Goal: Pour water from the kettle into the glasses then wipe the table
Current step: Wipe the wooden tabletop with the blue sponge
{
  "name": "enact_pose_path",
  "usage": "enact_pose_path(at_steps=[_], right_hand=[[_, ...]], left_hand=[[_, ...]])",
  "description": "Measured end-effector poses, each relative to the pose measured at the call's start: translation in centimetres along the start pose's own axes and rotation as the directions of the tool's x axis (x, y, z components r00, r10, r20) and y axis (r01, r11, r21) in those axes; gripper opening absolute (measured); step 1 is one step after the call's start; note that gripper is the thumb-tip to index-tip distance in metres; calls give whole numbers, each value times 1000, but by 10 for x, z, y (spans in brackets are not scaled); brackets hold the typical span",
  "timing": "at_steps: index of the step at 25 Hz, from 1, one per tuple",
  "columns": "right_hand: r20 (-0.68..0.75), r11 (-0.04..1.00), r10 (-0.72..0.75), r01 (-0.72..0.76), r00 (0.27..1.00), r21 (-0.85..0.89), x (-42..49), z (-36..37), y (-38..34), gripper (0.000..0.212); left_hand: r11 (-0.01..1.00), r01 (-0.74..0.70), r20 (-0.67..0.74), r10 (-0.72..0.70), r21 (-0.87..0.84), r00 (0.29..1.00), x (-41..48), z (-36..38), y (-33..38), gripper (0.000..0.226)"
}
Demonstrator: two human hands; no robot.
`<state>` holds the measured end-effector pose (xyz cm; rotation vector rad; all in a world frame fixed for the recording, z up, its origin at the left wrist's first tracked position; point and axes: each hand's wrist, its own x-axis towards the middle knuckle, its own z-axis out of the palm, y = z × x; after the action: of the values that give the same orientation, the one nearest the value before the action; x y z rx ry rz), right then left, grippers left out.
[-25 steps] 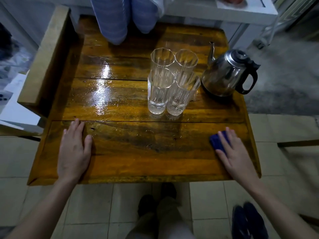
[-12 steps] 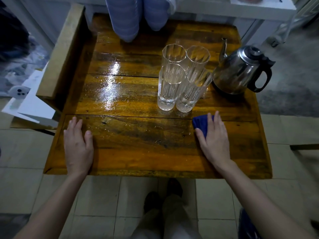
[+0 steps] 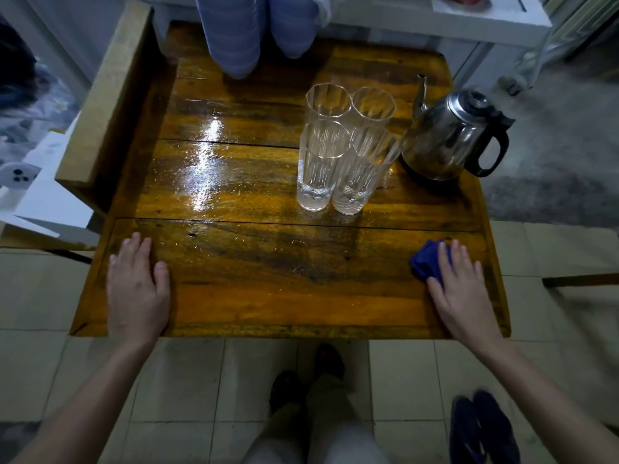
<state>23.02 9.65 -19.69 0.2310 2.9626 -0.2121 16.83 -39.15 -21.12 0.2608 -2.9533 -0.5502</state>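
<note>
Several tall ribbed glasses stand clustered right of the middle of the wooden table, water in them. The steel kettle with its black handle stands just to their right, spout pointing away from me. My right hand lies flat on a folded blue cloth near the table's front right corner; most of the cloth is under the fingers. My left hand rests flat on the front left of the table, fingers together, holding nothing.
A raised wooden rail runs along the table's left side. A person's legs in striped blue trousers stand at the far edge. A white cabinet stands behind on the right. Dark shoes lie on the tiled floor.
My right hand slid the blue cloth left toward the table's middle, then back right to the front right corner. The left hand stayed in place.
</note>
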Motion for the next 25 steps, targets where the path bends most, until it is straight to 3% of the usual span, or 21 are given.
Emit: enact_pose_path(at_steps=[3, 5, 11, 17, 19, 22, 25], right_hand=[[-71, 974, 198, -188, 978, 127, 29, 2, -25, 84], [-136, 972, 200, -180, 970, 148, 42, 6, -53, 82], [-148, 981, -188, 192, 971, 13, 24, 20, -143, 69], [4, 860, -499, 496, 867, -119, -21, 38, -154, 68], [-10, 885, -447, 440, 895, -148, -27, 34, -132, 66], [-74, 983, -170, 165, 983, -80, -30, 24, -89, 63], [-47, 999, -28, 29, 998, 13, -17, 15, -77, 64]], left_hand=[[1000, -2, -15, 2, 0, 1000, 1, 0, 0, 53], [1000, 5, -24, -5, -2, 1000, 0, 0, 0, 50], [1000, -2, -14, 2, 18, 1000, 0, 0, -1, 50], [991, -75, 82, 66, 115, 994, 0, 0, -2, 61], [991, -70, 90, 60, 111, 994, 0, -1, -2, 61], [995, -56, 97, 48, 85, 994, 0, -2, -1, 61], [995, -52, 96, 44, 84, 994, 1, -2, -1, 60]])
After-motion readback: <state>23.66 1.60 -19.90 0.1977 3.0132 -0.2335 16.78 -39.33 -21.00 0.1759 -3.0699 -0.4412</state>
